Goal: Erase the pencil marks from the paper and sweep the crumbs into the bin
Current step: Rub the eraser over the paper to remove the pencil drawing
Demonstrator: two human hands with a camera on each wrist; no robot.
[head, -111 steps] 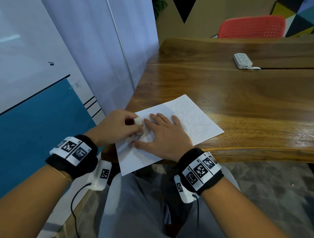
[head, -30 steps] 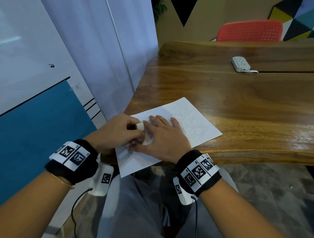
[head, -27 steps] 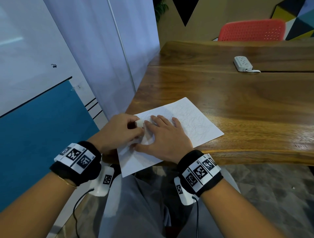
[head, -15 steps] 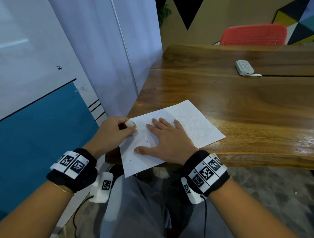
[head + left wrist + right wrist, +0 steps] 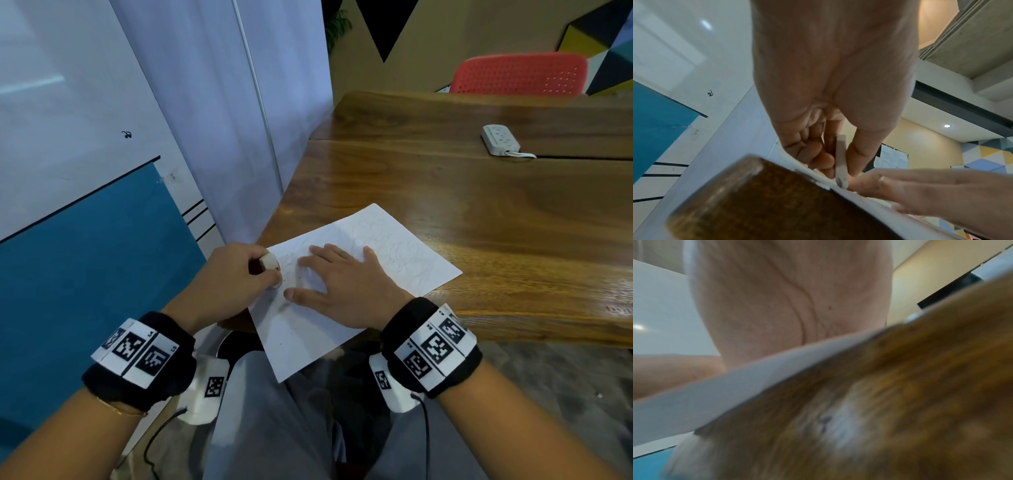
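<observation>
A white sheet of paper (image 5: 394, 246) with faint pencil scribbles lies on the wooden table's near left corner, its near end hanging over the edge. My left hand (image 5: 236, 274) pinches a small white eraser (image 5: 269, 262) and holds its lower end on the paper's left edge. In the left wrist view the eraser (image 5: 841, 160) stands upright between thumb and fingers. My right hand (image 5: 342, 284) lies flat on the paper with fingers spread, just right of the eraser. Small dark crumbs (image 5: 291, 330) dot the paper's near part. No bin is in view.
The wooden table (image 5: 479, 212) stretches away to the right. A white power strip (image 5: 500, 138) lies far back on it, with a red chair (image 5: 520, 77) behind. A white and blue wall panel (image 5: 85, 205) stands close on the left.
The left hand with the eraser slid left from beside the right fingers to the paper's left edge. The right hand stays flat on the sheet. Dark crumbs now show on the paper.
</observation>
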